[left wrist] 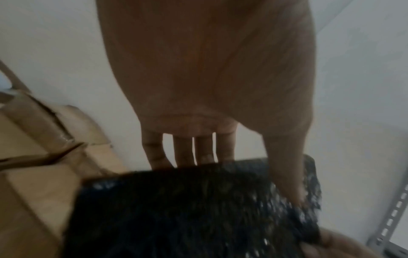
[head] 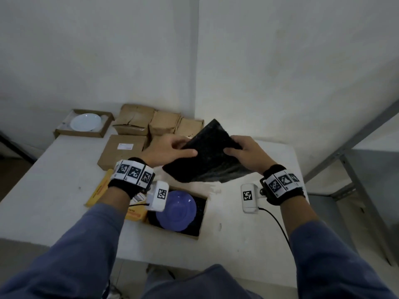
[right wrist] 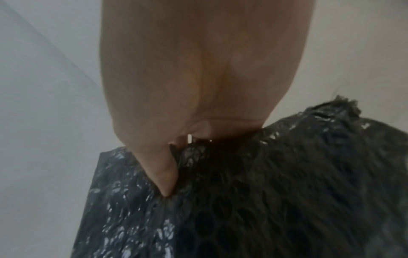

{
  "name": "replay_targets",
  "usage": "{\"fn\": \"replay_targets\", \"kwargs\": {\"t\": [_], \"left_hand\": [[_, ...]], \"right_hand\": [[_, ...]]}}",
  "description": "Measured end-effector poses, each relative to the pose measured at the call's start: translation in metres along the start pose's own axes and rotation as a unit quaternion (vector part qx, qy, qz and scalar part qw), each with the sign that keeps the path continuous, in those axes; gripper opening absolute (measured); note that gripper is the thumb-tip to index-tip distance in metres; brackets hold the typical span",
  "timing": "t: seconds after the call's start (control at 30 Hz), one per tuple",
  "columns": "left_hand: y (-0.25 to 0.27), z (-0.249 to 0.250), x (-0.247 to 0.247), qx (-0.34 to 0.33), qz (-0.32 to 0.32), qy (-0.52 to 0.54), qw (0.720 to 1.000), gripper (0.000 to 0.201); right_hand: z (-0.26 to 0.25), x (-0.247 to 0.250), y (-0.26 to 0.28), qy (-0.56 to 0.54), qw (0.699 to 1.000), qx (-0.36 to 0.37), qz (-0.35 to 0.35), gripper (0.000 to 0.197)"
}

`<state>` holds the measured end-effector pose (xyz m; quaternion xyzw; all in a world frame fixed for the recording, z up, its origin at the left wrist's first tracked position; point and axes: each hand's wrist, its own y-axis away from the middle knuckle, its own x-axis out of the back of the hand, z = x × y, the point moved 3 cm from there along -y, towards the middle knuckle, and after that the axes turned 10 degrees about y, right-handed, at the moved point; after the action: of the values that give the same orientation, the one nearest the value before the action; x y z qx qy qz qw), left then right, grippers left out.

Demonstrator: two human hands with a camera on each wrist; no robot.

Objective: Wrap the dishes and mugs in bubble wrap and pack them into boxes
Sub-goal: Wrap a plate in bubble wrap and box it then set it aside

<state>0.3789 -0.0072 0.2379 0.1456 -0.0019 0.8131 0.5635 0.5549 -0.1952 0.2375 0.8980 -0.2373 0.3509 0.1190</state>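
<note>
A sheet of black bubble wrap (head: 207, 156) is held up over the white table (head: 54, 190). My left hand (head: 170, 148) pinches its left edge, thumb on top and fingers behind. My right hand (head: 244, 152) grips its right edge. The left wrist view shows the bubble wrap (left wrist: 187, 209) under my thumb (left wrist: 284, 171). In the right wrist view my thumb (right wrist: 161, 174) presses into the bubble wrap (right wrist: 264, 192). Below my hands a blue plate (head: 179, 210) lies in an open cardboard box (head: 203, 216) lined with black wrap.
A white plate (head: 85, 121) sits in an open box (head: 62, 132) at the table's far left. Several closed cardboard boxes (head: 151, 124) stand along the back wall. A yellow packet (head: 97, 190) lies beside the near box. A metal shelf frame (head: 356, 169) stands to the right.
</note>
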Motion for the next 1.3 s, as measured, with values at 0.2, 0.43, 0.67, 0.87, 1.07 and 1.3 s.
{"fn": "replay_targets", "kwargs": {"t": [0.2,0.43,0.67,0.87,1.07,1.3], "left_hand": [[0.033,-0.053,0.000,0.032,0.122,0.170,0.977,0.015],[0.075,-0.158,0.006,0.187,0.156,0.145,0.959,0.010],[0.072,-0.205,0.029,0.209,0.154,0.029,0.965,0.053],[0.066,-0.211,0.050,0.063,0.086,-0.172,0.979,0.060],[0.019,-0.204,0.027,-0.059,-0.150,-0.345,0.925,0.077],[0.027,-0.226,0.044,0.032,0.074,-0.210,0.974,0.061]], "right_hand": [[-0.002,-0.037,-0.015,0.029,0.997,-0.005,-0.078,0.016],[0.045,-0.121,-0.021,0.106,0.978,-0.097,-0.150,0.020],[0.060,-0.183,-0.030,0.136,0.964,-0.181,-0.140,0.031],[0.053,-0.199,-0.018,0.307,0.940,-0.146,-0.038,0.062],[0.045,-0.226,0.006,0.304,0.944,-0.109,-0.061,0.071],[0.077,-0.223,0.048,0.052,0.892,-0.429,0.135,0.076]]}}
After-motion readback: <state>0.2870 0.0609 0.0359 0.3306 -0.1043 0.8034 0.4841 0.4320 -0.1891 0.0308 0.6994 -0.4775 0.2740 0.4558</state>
